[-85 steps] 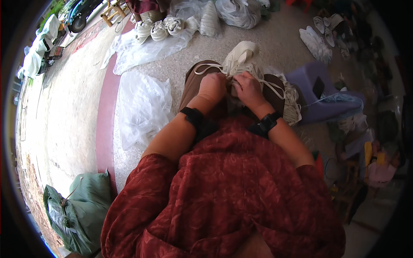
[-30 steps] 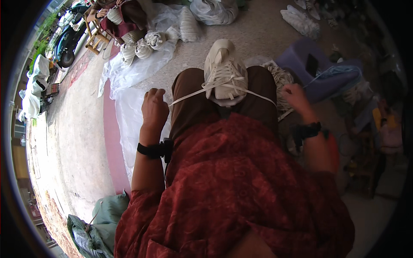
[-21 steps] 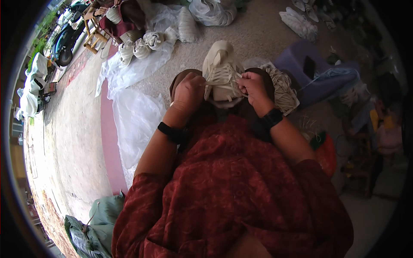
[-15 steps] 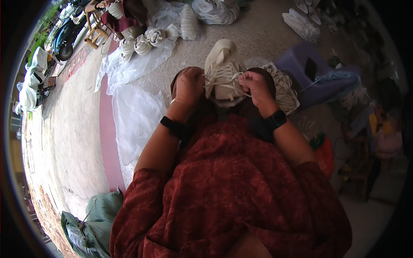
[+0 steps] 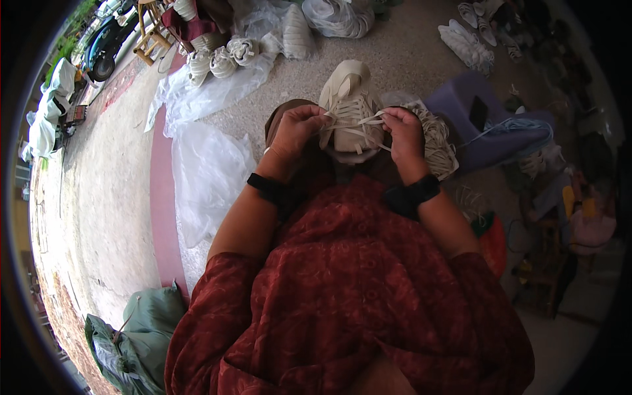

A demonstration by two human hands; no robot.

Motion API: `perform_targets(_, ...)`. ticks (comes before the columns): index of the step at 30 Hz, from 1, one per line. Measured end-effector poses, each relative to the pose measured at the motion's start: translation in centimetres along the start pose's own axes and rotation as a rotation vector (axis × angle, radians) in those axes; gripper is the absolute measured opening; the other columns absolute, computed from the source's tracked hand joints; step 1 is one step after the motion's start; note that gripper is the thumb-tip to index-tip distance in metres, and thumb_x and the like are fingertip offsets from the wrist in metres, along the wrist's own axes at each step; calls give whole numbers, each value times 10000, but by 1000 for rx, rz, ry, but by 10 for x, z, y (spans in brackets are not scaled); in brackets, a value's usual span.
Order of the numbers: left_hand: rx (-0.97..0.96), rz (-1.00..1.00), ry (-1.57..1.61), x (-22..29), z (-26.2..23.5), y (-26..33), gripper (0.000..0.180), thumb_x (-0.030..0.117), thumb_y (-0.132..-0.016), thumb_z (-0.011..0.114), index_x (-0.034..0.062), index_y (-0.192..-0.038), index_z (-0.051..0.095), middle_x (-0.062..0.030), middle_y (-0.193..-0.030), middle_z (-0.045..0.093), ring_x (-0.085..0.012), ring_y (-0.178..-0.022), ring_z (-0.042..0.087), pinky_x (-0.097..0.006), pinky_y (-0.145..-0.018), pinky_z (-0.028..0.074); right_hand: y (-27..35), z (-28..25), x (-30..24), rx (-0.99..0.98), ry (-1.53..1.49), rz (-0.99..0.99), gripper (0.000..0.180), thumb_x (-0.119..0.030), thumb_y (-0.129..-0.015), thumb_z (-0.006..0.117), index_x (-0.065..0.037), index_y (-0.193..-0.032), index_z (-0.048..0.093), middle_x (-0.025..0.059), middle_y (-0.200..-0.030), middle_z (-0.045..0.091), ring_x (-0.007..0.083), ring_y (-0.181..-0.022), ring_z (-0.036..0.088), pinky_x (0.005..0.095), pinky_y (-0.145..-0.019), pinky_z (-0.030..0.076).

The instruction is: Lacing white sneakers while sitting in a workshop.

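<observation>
Between my knees is a beige shoe (image 5: 351, 80), its pale flat shoelace (image 5: 355, 123) criss-crossed over the tongue. My left hand (image 5: 297, 131) pinches one part of the lace at the shoe's left edge. On the other side, my right hand (image 5: 406, 131) grips another part between thumb and fingers. A stretch of lace runs across the shoe between the two hands, and a loose end hangs below my right hand. The fingertips partly hide where the lace is gripped. Beside my right knee sits a bundle of pale laces (image 5: 436, 141).
A purple plastic stool (image 5: 454, 99) with light-blue cord stands at the right. Clear plastic sheeting (image 5: 210, 178) lies on the ground at the left. Several laced shoes (image 5: 222, 62) stand at the far left near a bamboo chair (image 5: 151, 46). A green sack (image 5: 151, 316) is at the lower left.
My left hand has moved slightly right, closer to the shoe, and my right hand has moved slightly outward. The lace between them now stretches across the shoe. The whole view has shifted a little.
</observation>
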State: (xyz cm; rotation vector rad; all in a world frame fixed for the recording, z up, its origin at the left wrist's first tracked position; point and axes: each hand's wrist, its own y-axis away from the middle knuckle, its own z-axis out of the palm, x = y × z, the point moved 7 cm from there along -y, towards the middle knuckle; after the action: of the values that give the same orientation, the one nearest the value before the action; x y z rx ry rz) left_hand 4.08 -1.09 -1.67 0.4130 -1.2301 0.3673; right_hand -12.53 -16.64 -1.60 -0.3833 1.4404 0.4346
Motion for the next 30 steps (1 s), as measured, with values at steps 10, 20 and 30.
perform_targets(10,-143,-32,29,-5,0,-3,133,163,-841,555,45,-831,616,15,-771,597,-68,-739,547,-210,-710,428,6,19,-2,-337,-262,227,97,-9,-826,554,7,-903,612,48,-842,621,114,-765,567,236,-704,442)
perform_targets(20,-36,-6,-77,-13,-9,-7,180,172,-816,554,11,-839,631,4,-773,605,-73,-724,526,-211,-702,416,10,37,-40,-431,747,-88,78,-54,-855,538,-6,-842,598,1,-730,573,68,-685,483,208,-668,389)
perform_targets(30,-26,25,-164,-18,-15,-11,209,198,-854,547,7,-885,627,-17,-822,622,-95,-753,560,-229,-735,439,-6,15,-1,-538,-317,226,58,-66,-846,574,-16,-862,599,24,-755,563,112,-707,515,239,-710,412)
